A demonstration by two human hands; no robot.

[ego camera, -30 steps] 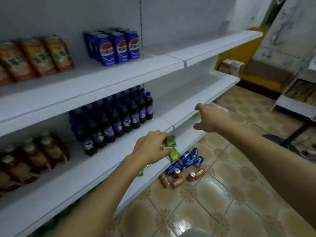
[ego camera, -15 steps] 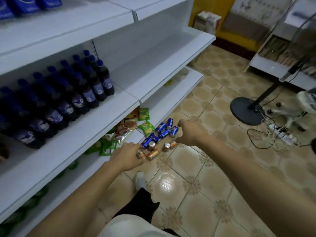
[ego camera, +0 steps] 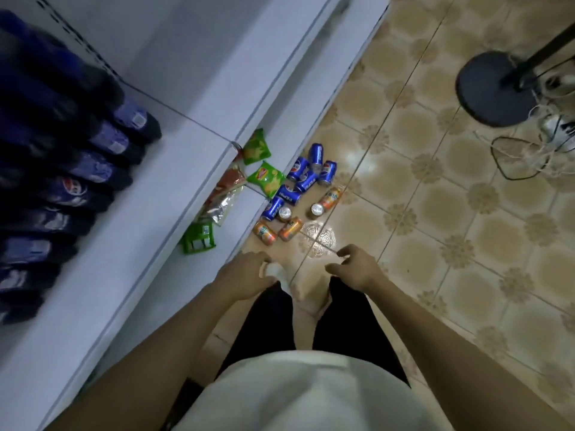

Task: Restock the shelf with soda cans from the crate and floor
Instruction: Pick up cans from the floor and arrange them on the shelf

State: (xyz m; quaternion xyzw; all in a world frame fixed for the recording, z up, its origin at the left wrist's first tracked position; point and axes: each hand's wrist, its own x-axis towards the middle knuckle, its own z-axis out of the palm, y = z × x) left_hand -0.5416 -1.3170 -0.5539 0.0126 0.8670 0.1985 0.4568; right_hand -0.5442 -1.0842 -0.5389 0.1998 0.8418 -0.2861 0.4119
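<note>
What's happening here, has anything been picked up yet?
A person stands by a white shelf, looking down at soda cans lying on the tiled floor: blue cans and orange cans at the shelf's foot. The left hand and right hand hover short of the cans, fingers loosely curled, holding nothing. No can is picked up yet.

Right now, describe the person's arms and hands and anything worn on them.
The left forearm and right forearm are bare; no sleeve reaches them. The left hand and right hand wear no glove, and no watch, band or ring shows. The person wears a white fabric top and black trousers.
</note>
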